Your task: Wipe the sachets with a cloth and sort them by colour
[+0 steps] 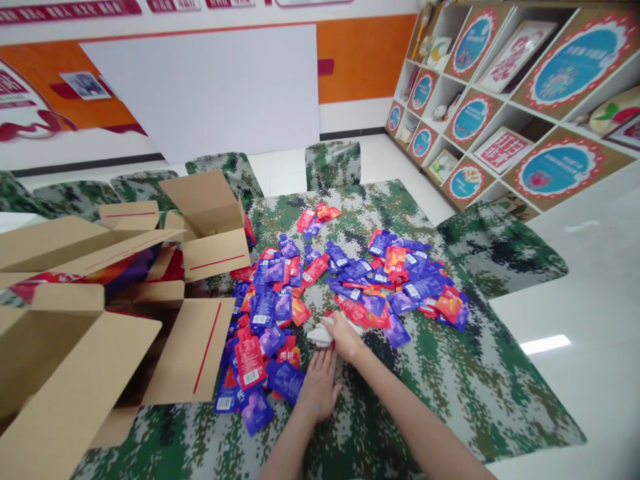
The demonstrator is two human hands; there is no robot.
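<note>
By the right hand (346,339), a crumpled white cloth (318,336) is held against the bench (380,407), about its middle, between the left heap of pouches (263,309) and the right heap of pouches (421,288). The fingers of this hand are closed over the cloth, so that it is gripped under them; whether it is fabric or paper cannot be told. The left hand (319,385) is laid palm down, closer to the near edge, with its fingers stretched and its thumb a little apart; nothing is seen to be held there, and contact with the cloth cannot be confirmed. The step in hand is judged to be the handling of the cloth on the bench surface; for any next move, a firm hold and care for the neighbouring pouches seem to be called for. The pouches are flat, of red and violet printed film, with narrow necks, and are piled loosely. The bench is covered in mottled green camouflage, and toward its left edge stiff brown cardboard boxes (214,257) are placed with flaps opened.
</note>
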